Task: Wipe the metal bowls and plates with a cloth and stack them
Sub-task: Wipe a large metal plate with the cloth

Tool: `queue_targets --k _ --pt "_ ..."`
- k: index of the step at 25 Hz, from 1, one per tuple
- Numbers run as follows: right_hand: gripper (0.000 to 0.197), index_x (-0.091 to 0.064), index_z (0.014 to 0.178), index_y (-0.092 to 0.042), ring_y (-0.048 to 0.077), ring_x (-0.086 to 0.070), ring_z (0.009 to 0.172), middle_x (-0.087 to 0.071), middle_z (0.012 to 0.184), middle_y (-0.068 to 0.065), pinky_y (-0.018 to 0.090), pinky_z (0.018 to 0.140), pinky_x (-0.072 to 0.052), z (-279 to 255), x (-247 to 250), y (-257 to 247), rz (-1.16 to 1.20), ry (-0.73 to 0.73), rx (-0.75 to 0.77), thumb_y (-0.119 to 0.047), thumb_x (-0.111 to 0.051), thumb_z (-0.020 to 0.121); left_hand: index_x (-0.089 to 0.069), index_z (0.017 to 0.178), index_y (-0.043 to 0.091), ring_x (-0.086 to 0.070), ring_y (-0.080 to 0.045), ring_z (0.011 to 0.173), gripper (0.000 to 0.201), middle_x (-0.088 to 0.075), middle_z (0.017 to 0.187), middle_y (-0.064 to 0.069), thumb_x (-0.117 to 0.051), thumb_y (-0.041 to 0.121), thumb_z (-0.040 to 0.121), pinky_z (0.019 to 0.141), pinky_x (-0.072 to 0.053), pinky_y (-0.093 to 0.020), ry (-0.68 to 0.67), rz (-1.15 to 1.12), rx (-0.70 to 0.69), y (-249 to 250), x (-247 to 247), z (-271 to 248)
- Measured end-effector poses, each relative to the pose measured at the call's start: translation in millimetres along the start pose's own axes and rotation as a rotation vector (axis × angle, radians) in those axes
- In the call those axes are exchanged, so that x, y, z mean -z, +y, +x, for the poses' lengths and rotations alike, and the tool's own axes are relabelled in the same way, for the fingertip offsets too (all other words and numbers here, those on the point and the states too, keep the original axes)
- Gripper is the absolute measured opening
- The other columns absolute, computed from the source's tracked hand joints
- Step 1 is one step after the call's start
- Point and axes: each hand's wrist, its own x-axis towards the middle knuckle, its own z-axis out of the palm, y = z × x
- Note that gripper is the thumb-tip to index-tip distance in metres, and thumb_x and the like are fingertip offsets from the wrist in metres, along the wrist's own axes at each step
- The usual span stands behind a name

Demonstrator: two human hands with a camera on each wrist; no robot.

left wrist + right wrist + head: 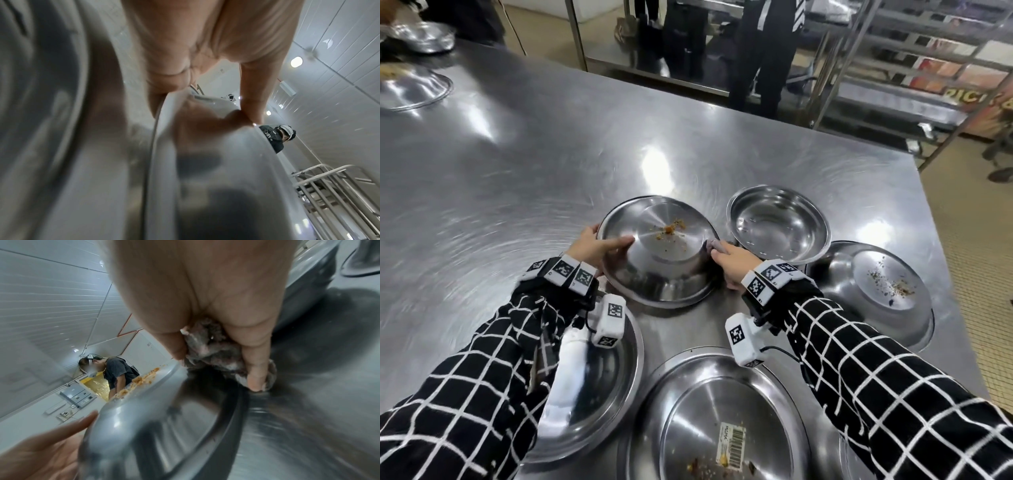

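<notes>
An upside-down metal bowl (659, 260) sits tilted at the middle of the steel table (517, 171), with orange food crumbs (671, 228) on its flat base. My left hand (599, 245) grips its left rim, thumb on the outer wall and fingers under the edge; the left wrist view shows the hand (205, 48) pinching that rim (164, 129). My right hand (729, 263) holds a bunched grey cloth (714, 245) against the bowl's right side. In the right wrist view the cloth (209, 350) is bunched in my fingers (257, 369) beside the bowl (164, 418).
An upright bowl (777, 222) stands to the right. An inverted dish with crumbs (869, 291) lies far right near the table edge. A stickered inverted dish (715, 418) and another bowl (599, 377) lie near me. More dishes (410, 89) sit far left. A person (763, 51) stands beyond the table.
</notes>
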Motion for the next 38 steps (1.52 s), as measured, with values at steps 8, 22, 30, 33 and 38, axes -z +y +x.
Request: queue_targets --k 8,22,30,33,38 --pt "0.035 -0.047 0.134 -0.024 0.014 -0.050 0.084 -0.057 0.109 -0.003 0.031 0.079 -0.053 -14.8 2.7 -42.6 0.476 0.251 0.121 -0.029 -0.039 0.100 -0.056 0.112 0.002 -0.063 -0.023 0.048 0.079 -0.068 0.068 -0.008 -0.091 0.037 0.050 0.043 -0.050 -0.029 -0.062 -0.132 -0.166 40.7 12.5 -49.7" --pt "0.043 -0.061 0.106 -0.029 0.023 -0.059 0.108 -0.065 0.110 0.001 0.047 0.100 -0.044 -265.3 56.8 19.4 0.717 0.860 0.034 -0.052 -0.052 0.071 -0.059 0.114 0.001 -0.069 -0.025 0.066 0.054 -0.070 0.082 -0.012 -0.079 0.021 0.068 0.061 -0.058 -0.037 -0.482 -0.166 -0.264 52.3 -101.9 -201.4" --pt "0.057 -0.063 0.115 -0.030 0.020 -0.060 0.110 -0.065 0.117 -0.003 0.045 0.101 -0.045 -443.2 19.7 121.7 0.907 1.212 -0.174 -0.060 -0.056 0.067 -0.059 0.099 0.009 -0.068 -0.011 0.058 0.033 -0.070 0.067 -0.001 -0.049 0.039 0.095 0.055 -0.056 -0.026 -0.810 -0.117 -0.034 0.2 -210.0 -314.6" --pt "0.044 -0.065 0.100 -0.038 0.018 -0.061 0.109 -0.066 0.114 -0.006 0.047 0.099 -0.047 -499.7 1.0 170.0 0.961 1.336 -0.247 -0.062 -0.055 0.064 -0.063 0.094 0.006 -0.062 -0.008 0.055 0.041 -0.068 0.068 -0.003 -0.046 0.043 0.097 0.052 -0.051 -0.018 -0.905 -0.096 0.014 -25.8 -259.9 -352.5" --pt "0.063 -0.057 0.124 -0.027 0.018 -0.058 0.114 -0.063 0.122 -0.003 0.047 0.103 -0.044 -580.1 -26.7 245.1 0.921 1.428 -0.361 -0.063 -0.053 0.072 -0.063 0.089 0.004 -0.063 -0.019 0.067 0.047 -0.066 0.073 -0.010 -0.045 0.047 0.095 0.061 -0.054 -0.030 -0.867 0.050 0.094 -94.1 -335.2 -406.3"
